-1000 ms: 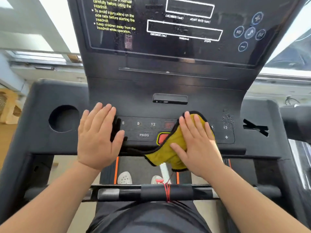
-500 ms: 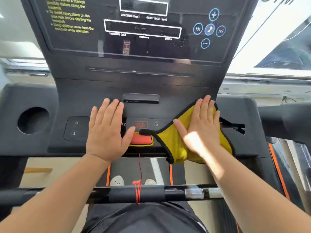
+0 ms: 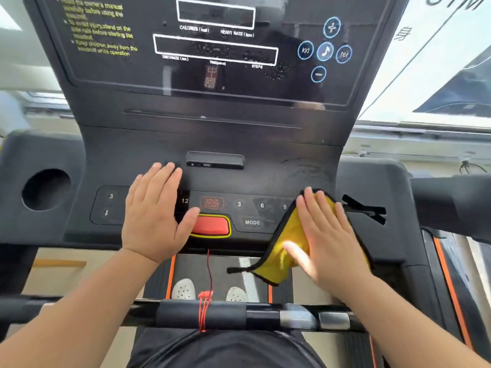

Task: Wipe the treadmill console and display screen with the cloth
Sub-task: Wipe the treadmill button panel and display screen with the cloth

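Console (image 3: 300, 176) black, smeared; right hand (image 3: 329, 235) flat, presses yellow cloth (image 3: 289, 240); left hand (image 3: 156, 211) spread flat beside red button (image 3: 211, 225).

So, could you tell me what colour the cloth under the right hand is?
The cloth is yellow with black edging, clearest in the head view.

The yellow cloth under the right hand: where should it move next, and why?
Probably upward onto the display screen, where droplets speckle the glass; the right hand presses the yellow cloth flat low on the console, over its right buttons.
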Action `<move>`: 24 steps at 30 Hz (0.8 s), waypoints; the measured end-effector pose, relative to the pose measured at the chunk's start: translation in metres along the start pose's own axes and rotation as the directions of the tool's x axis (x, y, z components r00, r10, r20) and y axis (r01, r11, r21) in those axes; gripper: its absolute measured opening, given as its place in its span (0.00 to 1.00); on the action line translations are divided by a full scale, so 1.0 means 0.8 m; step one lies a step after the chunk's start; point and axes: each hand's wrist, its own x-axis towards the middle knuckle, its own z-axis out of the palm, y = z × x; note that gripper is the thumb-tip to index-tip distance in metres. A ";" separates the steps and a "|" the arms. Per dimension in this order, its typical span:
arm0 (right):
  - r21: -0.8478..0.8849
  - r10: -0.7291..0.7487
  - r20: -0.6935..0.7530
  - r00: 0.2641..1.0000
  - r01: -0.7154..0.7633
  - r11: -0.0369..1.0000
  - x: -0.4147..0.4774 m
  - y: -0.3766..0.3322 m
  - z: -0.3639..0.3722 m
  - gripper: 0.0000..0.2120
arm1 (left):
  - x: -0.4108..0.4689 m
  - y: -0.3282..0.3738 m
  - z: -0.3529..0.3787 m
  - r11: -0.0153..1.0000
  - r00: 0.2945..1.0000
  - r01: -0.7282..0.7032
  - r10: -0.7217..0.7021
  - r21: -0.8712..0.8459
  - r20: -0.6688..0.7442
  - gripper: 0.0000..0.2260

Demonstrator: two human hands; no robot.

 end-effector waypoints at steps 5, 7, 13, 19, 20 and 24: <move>0.015 0.244 0.007 0.970 -0.244 0.970 0.076 -0.003 -0.030 0.49 | 0.000 0.000 0.002 1.000 1.000 -0.014 0.014 0.005 -0.009 0.32; 0.013 0.210 0.008 0.978 -0.210 0.978 0.098 -0.026 -0.037 0.49 | 0.000 0.000 0.003 1.000 1.000 -0.014 0.014 0.007 -0.006 0.32; 0.012 -0.155 -0.055 0.986 0.155 0.988 0.074 -0.076 -0.020 0.41 | 0.001 0.000 0.001 1.000 1.000 -0.011 0.011 0.023 0.024 0.32; -0.036 -0.157 -0.018 0.988 0.156 0.987 0.014 -0.019 -0.002 0.41 | 0.002 0.001 0.000 1.000 1.000 -0.016 0.016 0.011 0.014 0.31; -0.039 -0.101 -0.004 0.995 0.100 0.994 0.016 -0.008 -0.004 0.42 | 0.001 0.000 0.000 1.000 1.000 -0.016 0.016 0.011 0.015 0.31; 0.011 0.165 -0.003 0.986 -0.165 0.986 0.065 0.002 -0.027 0.48 | 0.000 -0.001 0.002 1.000 1.000 -0.008 0.007 0.006 0.014 0.31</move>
